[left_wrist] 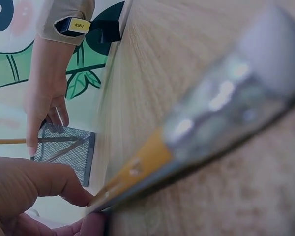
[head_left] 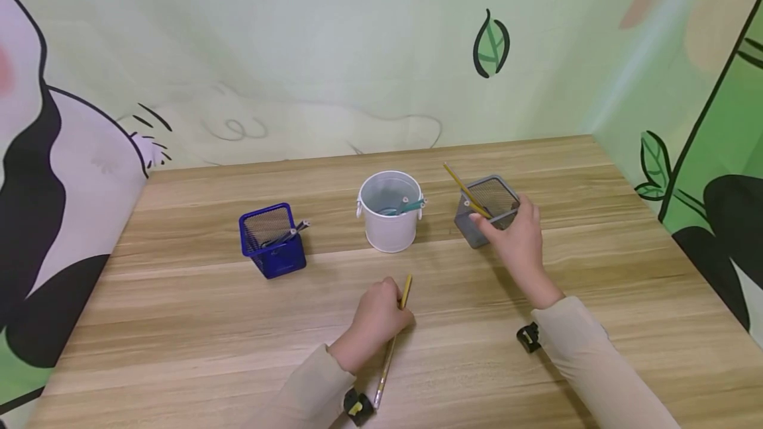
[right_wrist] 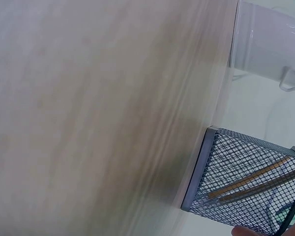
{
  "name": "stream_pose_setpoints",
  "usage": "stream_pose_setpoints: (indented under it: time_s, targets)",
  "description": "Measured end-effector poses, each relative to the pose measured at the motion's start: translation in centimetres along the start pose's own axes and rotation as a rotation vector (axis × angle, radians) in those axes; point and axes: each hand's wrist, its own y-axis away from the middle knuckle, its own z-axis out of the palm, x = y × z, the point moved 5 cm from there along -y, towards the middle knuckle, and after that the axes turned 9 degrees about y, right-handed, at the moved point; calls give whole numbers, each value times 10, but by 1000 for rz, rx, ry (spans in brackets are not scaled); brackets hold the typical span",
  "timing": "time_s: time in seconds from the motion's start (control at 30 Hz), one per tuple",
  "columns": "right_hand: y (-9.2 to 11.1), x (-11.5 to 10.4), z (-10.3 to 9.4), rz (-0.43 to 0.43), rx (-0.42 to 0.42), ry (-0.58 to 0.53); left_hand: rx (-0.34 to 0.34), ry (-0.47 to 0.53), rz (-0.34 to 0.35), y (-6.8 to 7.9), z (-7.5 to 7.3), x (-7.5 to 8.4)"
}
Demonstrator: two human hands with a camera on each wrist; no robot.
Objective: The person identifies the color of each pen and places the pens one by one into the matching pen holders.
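Observation:
My left hand (head_left: 377, 313) pinches a yellow pencil (head_left: 386, 369) close over the table, at the front middle. In the left wrist view the pencil's metal band (left_wrist: 206, 113) and pale eraser (left_wrist: 275, 49) loom large, with the thumb and a finger at its far part. Farther right, my right hand (head_left: 521, 243) grips the rim of a grey mesh pencil holder (head_left: 472, 234), thumb on the near left side and fingers at the right. A yellow pencil (head_left: 457, 182) leans out of this holder. Two pencils show through its mesh (right_wrist: 221, 147) in the right wrist view.
A white metal bucket (head_left: 390, 234) with teal pencils (head_left: 413, 205) stands at the back middle. To its left is a blue mesh holder (head_left: 281, 262) with dark pencils (head_left: 293, 233). Behind the wooden table (head_left: 208, 336) hangs a printed backdrop (head_left: 298, 51).

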Motion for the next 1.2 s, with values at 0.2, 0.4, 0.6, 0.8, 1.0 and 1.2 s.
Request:
stream_pose_setpoints:
  time_s: [0.2,0.4,0.6,0.8,1.0,1.2]
  targets:
    - [0,0,0,-1,4,-6,-14,17,-26,1,-1,1]
    - [0,1,0,-1,9,-10,-17,31,-27,1,-2,5]
    - [0,1,0,-3,14,-4,9,51,-7,3,-4,9]
    - [-1,0,0,0,7,-3,52,73,31,5,-9,14]
    - [0,0,-1,2,0,-3,74,86,97,6,-16,25]
    - [1,0,-1,1,-5,0,64,150,117,6,-20,30]
